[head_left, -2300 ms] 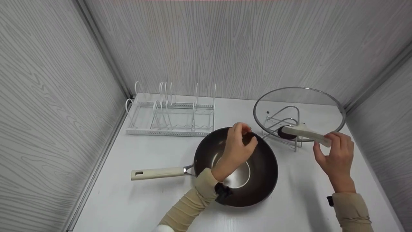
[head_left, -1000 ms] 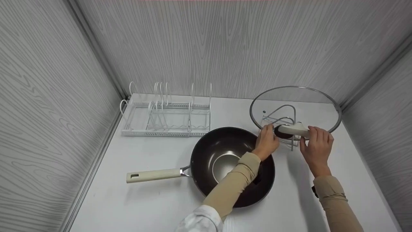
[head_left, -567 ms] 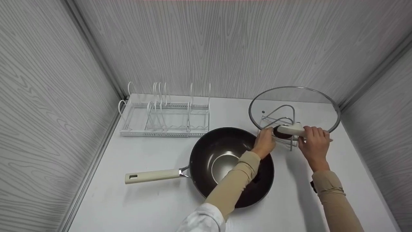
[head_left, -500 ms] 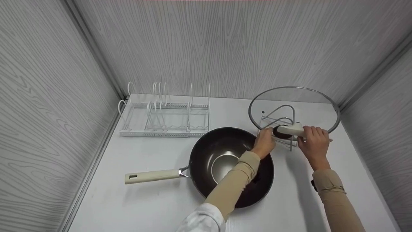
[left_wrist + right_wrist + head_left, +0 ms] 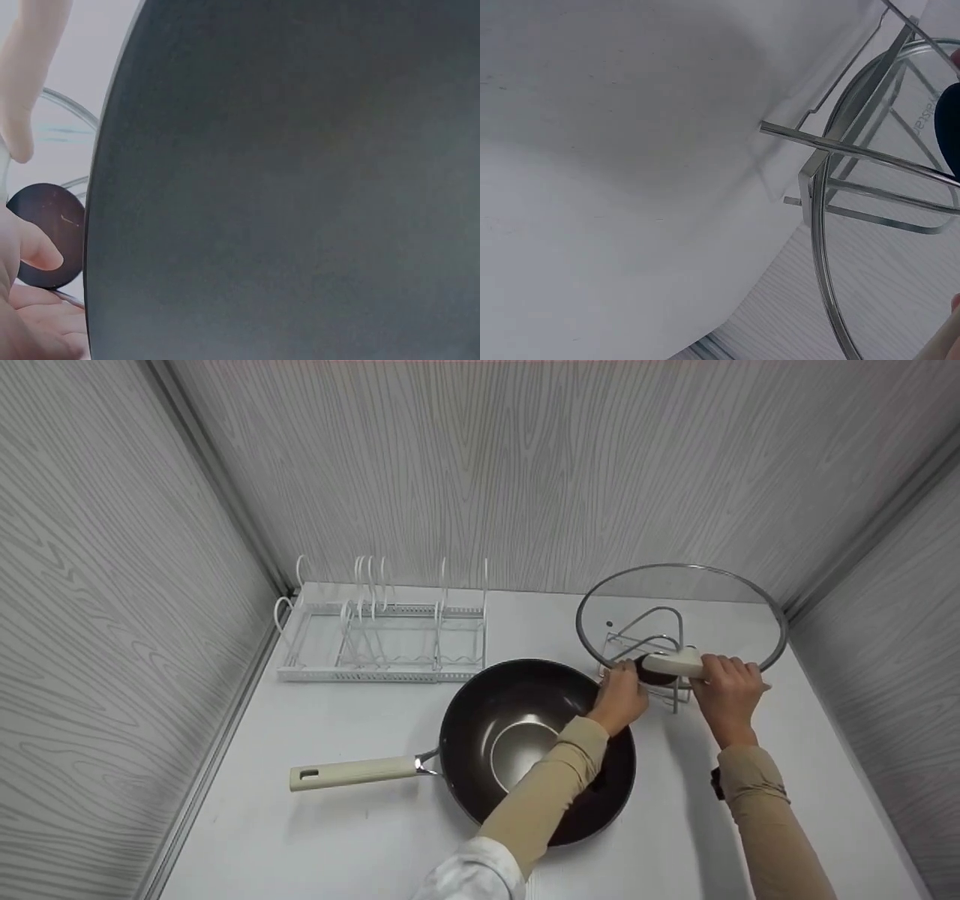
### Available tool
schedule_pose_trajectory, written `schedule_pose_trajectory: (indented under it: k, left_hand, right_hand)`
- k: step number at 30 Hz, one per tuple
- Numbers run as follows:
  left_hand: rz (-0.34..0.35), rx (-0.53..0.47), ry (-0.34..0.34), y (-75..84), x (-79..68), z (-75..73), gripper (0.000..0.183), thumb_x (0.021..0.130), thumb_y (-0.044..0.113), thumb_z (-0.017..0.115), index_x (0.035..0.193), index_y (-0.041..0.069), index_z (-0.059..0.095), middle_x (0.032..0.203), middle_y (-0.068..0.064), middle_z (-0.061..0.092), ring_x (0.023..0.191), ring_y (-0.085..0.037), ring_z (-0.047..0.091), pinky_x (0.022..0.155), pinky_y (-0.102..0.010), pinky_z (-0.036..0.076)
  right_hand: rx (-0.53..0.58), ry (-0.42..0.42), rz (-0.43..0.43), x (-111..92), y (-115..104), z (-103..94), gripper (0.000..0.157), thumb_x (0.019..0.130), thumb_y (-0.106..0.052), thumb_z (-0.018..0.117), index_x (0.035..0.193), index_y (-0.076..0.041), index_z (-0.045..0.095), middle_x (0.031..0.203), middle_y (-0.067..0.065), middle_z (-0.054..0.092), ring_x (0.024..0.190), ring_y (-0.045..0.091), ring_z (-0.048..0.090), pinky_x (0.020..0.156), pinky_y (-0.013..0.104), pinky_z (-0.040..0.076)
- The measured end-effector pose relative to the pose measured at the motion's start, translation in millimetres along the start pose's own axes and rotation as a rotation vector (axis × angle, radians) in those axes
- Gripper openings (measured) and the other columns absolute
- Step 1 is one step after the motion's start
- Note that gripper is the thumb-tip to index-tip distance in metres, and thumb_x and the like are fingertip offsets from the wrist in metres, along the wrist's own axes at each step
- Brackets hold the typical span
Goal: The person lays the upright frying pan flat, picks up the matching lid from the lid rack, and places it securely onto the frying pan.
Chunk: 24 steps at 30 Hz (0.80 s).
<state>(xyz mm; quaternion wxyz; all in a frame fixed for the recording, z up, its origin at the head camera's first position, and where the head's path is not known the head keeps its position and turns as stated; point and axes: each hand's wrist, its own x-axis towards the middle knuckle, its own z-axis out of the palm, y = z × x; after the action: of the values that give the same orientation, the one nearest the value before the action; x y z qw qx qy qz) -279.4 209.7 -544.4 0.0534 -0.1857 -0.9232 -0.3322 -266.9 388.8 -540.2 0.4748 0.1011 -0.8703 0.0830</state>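
A glass pot lid (image 5: 724, 619) with a metal rim stands tilted in a small grey wire rack (image 5: 680, 624) at the back right. My right hand (image 5: 727, 697) grips the free end of its cream handle (image 5: 675, 663). Beside the handle's dark base, my left hand (image 5: 621, 701) pinches the lid's lower rim; in the left wrist view its thumb overlaps that dark disc (image 5: 56, 217). The left forearm crosses over a dark brown wok (image 5: 517, 686), whose cream handle points left. In the right wrist view the rim (image 5: 821, 262) passes through the rack's frame (image 5: 855, 105).
A white wire dish rack (image 5: 382, 675) with upright loops sits at the back left of the white table (image 5: 352, 840). Grey wood-grain panels (image 5: 465, 472) stand behind and at both sides. The wok's outer surface (image 5: 285, 180) fills most of the left wrist view.
My left hand has moved right, from above the wok to the lid's rim. The right hand has come left and closed more fully round the handle. Lately both hands stay nearly still.
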Motion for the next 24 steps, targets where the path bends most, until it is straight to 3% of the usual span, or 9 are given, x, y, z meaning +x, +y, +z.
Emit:
schedule_pose_trajectory:
  k: [4,10,24]
  left_hand:
    - [-0.019,-0.002,-0.025,1.1,-1.1,0.2,0.044,0.086,0.012,0.058,0.126,-0.006,0.049,0.117,-0.015,0.058,0.115,-0.024,0.055,0.105,-0.039,0.036]
    - [-0.012,-0.051,-0.064,0.8,-1.7,-0.5,0.05,0.088,0.013,0.056,0.132,-0.009,0.044,0.129,-0.019,0.052,0.125,-0.025,0.047,0.11,-0.04,0.029]
    - [-0.03,-0.043,-0.102,-0.5,0.8,-8.4,0.049,0.087,0.015,0.054,0.132,-0.003,0.047,0.127,-0.014,0.055,0.122,-0.022,0.05,0.108,-0.032,0.031]
  right_hand:
    - [0.009,0.003,0.011,1,0,0.5,0.017,0.071,0.0,0.075,0.081,0.001,0.061,0.076,0.019,0.066,0.068,0.037,0.06,0.06,0.046,0.038]
    - [0.01,0.014,0.027,7,0,-5.3,0.016,0.072,-0.001,0.075,0.082,0.002,0.062,0.076,0.019,0.067,0.069,0.037,0.06,0.061,0.048,0.038]
    - [0.024,0.109,0.059,36,-7,-31.6,0.007,0.076,-0.001,0.068,0.081,0.003,0.064,0.075,0.02,0.066,0.067,0.038,0.057,0.06,0.049,0.035]
